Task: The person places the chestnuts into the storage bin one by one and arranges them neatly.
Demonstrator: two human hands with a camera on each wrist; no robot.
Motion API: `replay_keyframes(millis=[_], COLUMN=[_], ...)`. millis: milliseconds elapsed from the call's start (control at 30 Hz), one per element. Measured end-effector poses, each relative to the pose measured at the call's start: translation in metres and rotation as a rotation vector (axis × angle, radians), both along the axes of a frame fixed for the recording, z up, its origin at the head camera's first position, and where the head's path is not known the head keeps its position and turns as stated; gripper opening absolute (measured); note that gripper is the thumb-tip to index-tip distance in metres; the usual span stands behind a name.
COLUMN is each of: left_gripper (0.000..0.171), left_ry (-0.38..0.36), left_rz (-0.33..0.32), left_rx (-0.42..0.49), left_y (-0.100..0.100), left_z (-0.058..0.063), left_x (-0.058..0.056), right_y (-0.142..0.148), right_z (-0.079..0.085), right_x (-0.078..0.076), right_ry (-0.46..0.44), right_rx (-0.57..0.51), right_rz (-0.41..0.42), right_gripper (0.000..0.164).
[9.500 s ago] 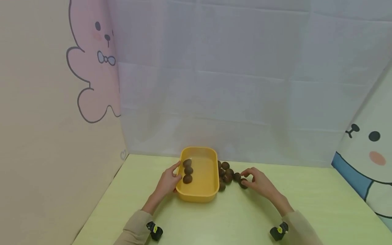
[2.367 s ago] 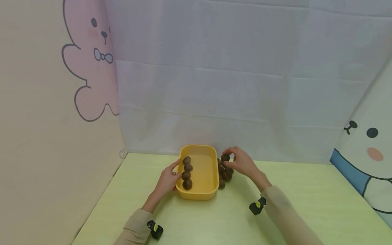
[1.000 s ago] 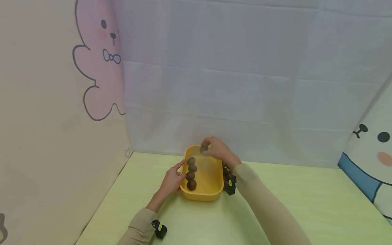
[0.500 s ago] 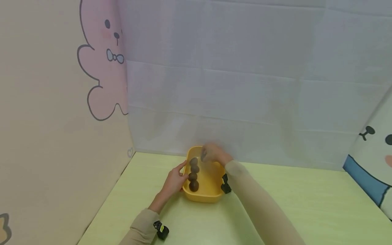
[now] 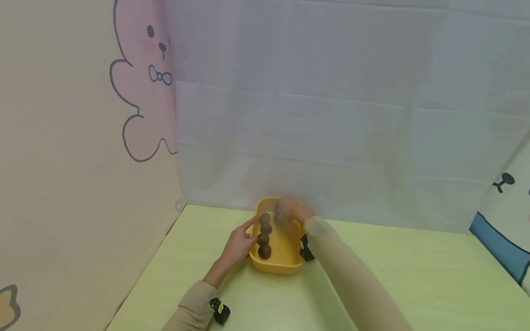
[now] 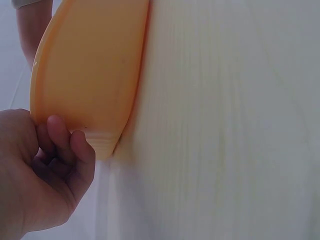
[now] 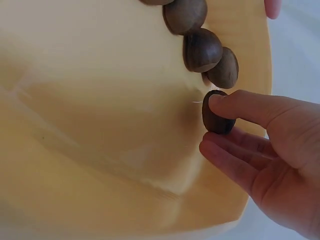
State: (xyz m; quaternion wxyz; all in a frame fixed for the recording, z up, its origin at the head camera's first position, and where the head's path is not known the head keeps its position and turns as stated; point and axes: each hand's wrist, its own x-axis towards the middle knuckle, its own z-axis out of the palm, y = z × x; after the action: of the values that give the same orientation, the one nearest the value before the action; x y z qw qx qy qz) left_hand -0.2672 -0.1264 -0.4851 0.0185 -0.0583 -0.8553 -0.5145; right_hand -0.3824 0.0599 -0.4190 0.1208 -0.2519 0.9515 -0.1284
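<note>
A yellow plastic tub [image 5: 274, 267] stands on the table, with several brown chestnuts [image 5: 264, 251] lined up along its left wall. My left hand [image 5: 238, 244] grips the tub's left rim; in the left wrist view its fingers curl against the outer wall. Inside the tub's far end, my right hand [image 5: 292, 212] pinches another chestnut [image 7: 218, 119] between thumb and fingers. In the right wrist view this chestnut is close to the far end of the row, low over the tub floor. Whether it touches the floor I cannot tell.
A pale curtain [image 5: 310, 115] hangs right behind the tub, at the back of the yellow-green table [image 5: 393, 262]. The table's left edge meets a beige wall [image 5: 74, 184]. My right sleeve [image 5: 352, 271] covers the spot right of the tub where loose chestnuts lay earlier.
The row grew from three chestnuts to several. My right hand took another from the pile right of the tub, carried it left over the rim and lowered it inside. My left hand stayed on the rim.
</note>
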Motion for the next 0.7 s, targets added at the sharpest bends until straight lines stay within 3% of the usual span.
replay_keyframes(millis=[133, 367, 533, 700], left_gripper=[0.066, 0.065, 0.065, 0.066], left_ry=[-0.006, -0.001, -0.004, 0.004], left_rz=[-0.008, -0.007, -0.01, -0.006], left_rx=[-0.002, -0.003, 0.005, -0.006], left_y=[0.0, 0.001, 0.0, -0.001], left_z=[0.0, 0.0, 0.0, 0.0], left_x=[0.0, 0.002, 0.001, 0.0], right_y=[0.001, 0.02, 0.043, 0.064], right_z=[-0.002, 0.015, 0.025, 0.032], right_x=[-0.001, 0.005, 0.007, 0.013], right_ry=[-0.025, 0.069, 0.151, 0.153], right_rx=[0.035, -0.188, -0.237, -0.278], right_rz=[-0.013, 0.052, 0.064, 0.025], right_gripper=[0.024, 0.026, 0.024, 0.023])
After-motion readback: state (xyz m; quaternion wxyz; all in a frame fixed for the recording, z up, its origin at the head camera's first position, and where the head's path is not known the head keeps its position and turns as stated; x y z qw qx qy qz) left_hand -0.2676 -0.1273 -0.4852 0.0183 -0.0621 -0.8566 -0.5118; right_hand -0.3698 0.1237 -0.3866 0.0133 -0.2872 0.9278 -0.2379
